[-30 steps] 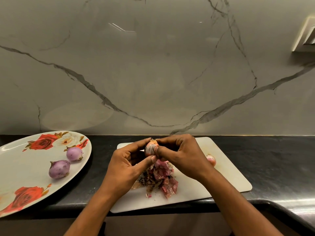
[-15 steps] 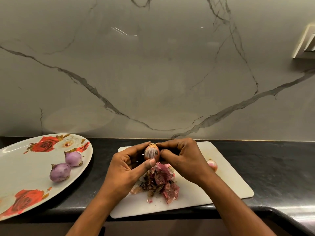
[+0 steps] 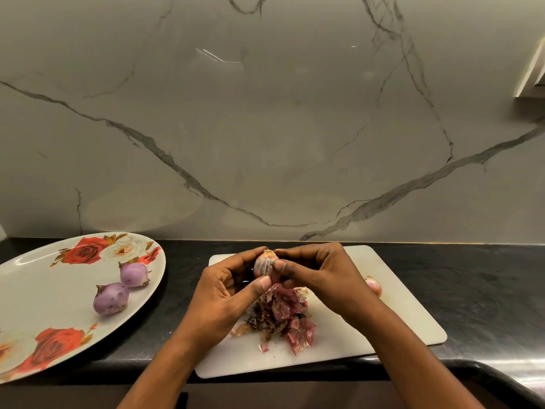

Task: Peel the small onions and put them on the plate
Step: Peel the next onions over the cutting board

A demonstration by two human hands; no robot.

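A small onion [image 3: 264, 263] with pinkish striped skin and a tuft of roots on top is held above the white cutting board [image 3: 392, 317]. My left hand [image 3: 224, 296] grips it between thumb and fingers from the left. My right hand [image 3: 321, 278] pinches its skin from the right with thumb and forefinger. Under the hands lies a heap of red-brown peels [image 3: 283, 317]. Another unpeeled onion [image 3: 374, 286] rests on the board, partly hidden behind my right wrist. Two peeled purple onions [image 3: 111, 299] [image 3: 134, 274] sit on the rose-patterned oval plate [image 3: 44, 293] at the left.
The board and plate rest on a dark stone counter [image 3: 477, 290] with a rounded front edge. A marble wall [image 3: 265, 128] rises right behind it. A white fitting [image 3: 530, 72] sticks out from the wall at the upper right.
Both hands stay on the same onion over the peel heap. My right thumb has shifted slightly on the skin. The view has tilted a little, otherwise nothing has moved.
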